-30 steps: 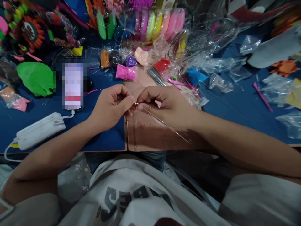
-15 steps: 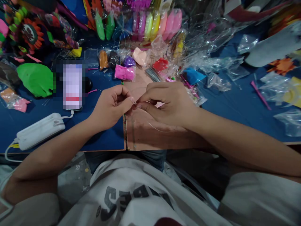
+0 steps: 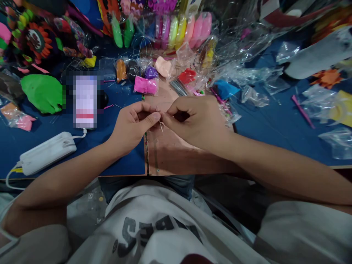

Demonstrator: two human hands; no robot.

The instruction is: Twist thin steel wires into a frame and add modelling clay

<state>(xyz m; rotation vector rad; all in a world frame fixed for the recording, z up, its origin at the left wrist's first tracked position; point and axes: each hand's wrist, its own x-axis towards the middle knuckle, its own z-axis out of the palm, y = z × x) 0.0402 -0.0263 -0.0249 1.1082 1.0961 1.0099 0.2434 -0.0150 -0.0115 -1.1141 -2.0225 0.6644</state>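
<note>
My left hand (image 3: 137, 123) and my right hand (image 3: 194, 119) meet fingertip to fingertip over a brown wooden board (image 3: 189, 157). Both are closed in a pinch on a thin, pale wire (image 3: 161, 127), whose short ends stick out below the fingertips. Most of the wire is hidden by the fingers. Just beyond my right hand lies a bundle of thin grey wires (image 3: 178, 88), beside a red lump of clay in clear wrap (image 3: 187, 76).
Several wrapped clay lumps, one of them pink (image 3: 145, 85), lie behind the hands. A phone (image 3: 84, 99) stands left, near a white power bank (image 3: 48, 153) and a green clay lump (image 3: 41, 93). Clear plastic bags (image 3: 254, 79) and a purple stick tool (image 3: 303, 111) lie right.
My right hand has turned and its fingers have curled in closer. The long curved strand that hung below it is out of sight, and short wire ends now show beneath the fingertips.
</note>
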